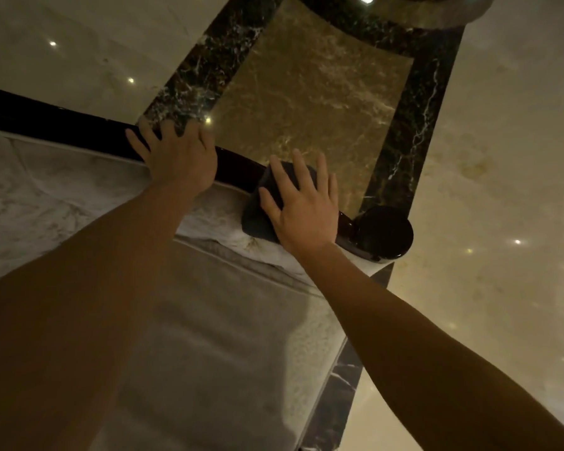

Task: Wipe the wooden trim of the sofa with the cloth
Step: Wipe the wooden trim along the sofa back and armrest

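Glossy dark curved wooden trim (235,164)

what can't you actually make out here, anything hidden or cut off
Head view, the only one:
- Wooden trim: hidden under the left hand and under the cloth; its far end is cut off by the left edge.
- Cloth: mostly covered by the right hand, so its full shape is unclear.
- Sofa upholstery: largely blocked by both forearms.
- Dust or marks on the trim: too dark to tell.
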`<state>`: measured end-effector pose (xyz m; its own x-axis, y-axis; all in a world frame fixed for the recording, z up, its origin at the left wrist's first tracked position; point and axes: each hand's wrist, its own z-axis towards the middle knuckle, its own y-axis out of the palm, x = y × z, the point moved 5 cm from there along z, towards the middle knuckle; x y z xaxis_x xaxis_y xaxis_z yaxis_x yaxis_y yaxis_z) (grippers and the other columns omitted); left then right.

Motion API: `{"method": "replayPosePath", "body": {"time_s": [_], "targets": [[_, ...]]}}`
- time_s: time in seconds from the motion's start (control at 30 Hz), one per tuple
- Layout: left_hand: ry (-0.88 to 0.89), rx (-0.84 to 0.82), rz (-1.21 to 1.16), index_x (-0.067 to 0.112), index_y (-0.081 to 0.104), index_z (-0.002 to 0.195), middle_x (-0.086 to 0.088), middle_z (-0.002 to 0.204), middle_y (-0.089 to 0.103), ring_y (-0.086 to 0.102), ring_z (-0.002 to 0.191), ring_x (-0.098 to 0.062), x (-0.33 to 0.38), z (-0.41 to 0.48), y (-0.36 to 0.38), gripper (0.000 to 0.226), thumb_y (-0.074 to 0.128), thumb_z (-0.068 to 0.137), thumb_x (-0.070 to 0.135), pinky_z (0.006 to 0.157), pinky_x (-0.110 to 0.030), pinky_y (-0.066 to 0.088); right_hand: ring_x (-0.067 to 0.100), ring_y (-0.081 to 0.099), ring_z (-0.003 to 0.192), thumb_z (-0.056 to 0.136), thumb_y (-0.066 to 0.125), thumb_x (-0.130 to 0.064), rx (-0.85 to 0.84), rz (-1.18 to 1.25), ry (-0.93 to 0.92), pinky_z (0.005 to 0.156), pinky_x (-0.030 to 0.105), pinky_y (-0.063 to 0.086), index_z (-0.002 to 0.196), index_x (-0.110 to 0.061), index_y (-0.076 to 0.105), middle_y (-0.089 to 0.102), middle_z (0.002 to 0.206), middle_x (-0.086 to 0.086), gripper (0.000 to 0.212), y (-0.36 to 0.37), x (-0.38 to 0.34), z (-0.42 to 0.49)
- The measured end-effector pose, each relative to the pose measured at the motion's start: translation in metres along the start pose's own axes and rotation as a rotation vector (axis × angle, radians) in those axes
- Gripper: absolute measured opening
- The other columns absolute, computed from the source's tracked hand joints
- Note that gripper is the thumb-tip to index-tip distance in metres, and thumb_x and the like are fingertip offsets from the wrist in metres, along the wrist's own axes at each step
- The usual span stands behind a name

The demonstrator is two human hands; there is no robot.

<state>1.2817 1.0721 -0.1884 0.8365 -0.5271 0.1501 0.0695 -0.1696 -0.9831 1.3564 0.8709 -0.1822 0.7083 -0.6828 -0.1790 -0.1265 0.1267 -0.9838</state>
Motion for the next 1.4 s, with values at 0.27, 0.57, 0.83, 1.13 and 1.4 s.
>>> {"method": "replayPosePath", "body": {"time_s": [0.27,0.57,0.83,1.13,1.4], "targets": [[-0.015,-0.024,0.006,0.020,0.053,0.133,-0.021,0.151,0.037,0.011,0.144,-0.047,0.001,0.004,0.004,0.057,0.014,0.098,0.044,0.116,-0.063,-0.004,0.037,0.003,0.156,0.103,0.007,-0.054,-0.071,0.045,0.448,0.122,0.065,0.002,0.153,-0.043,0.030,0.021,0.168,0.000,0.056,0.006,0.119,-0.059],[-0.011,-0.031,-0.005,0.015,0.053,0.130,-0.022,0.149,0.038,0.014,0.143,-0.048,-0.002,0.000,-0.002,0.057,0.015,0.098,0.042,0.115,-0.064,-0.002,0.036,0.002,0.156,0.102,0.000,-0.059,-0.115,-0.019,0.275,0.122,0.064,-0.002,0.154,-0.045,0.025,0.023,0.167,-0.002,0.059,0.006,0.116,-0.047],[-0.007,-0.032,-0.017,0.014,0.054,0.127,-0.023,0.152,0.035,0.011,0.144,-0.049,0.000,0.001,-0.001,0.055,0.017,0.099,0.042,0.116,-0.063,-0.004,0.037,-0.008,0.155,0.103,0.009,-0.055,-0.089,0.184,0.627,0.121,0.066,-0.004,0.156,-0.045,0.020,0.008,0.171,0.000,0.055,0.007,0.131,-0.048],[-0.002,-0.045,-0.011,0.014,0.054,0.124,-0.021,0.150,0.037,0.012,0.143,-0.048,-0.002,0.002,-0.001,0.054,0.015,0.099,0.043,0.115,-0.064,-0.003,0.033,0.002,0.156,0.104,0.013,-0.055,-0.089,0.039,0.434,0.121,0.066,-0.003,0.153,-0.045,0.027,0.018,0.169,-0.002,0.052,-0.004,0.179,-0.061],[0.008,-0.014,-0.003,0.011,0.055,0.123,-0.023,0.148,0.040,0.014,0.142,-0.048,0.000,-0.001,-0.004,0.053,0.018,0.100,0.040,0.115,-0.065,-0.002,0.036,-0.013,0.155,0.089,0.007,-0.083,-0.087,0.078,0.416,0.111,0.066,-0.019,0.152,-0.055,0.015,-0.005,0.170,-0.006,0.070,0.010,0.122,-0.057]]}}
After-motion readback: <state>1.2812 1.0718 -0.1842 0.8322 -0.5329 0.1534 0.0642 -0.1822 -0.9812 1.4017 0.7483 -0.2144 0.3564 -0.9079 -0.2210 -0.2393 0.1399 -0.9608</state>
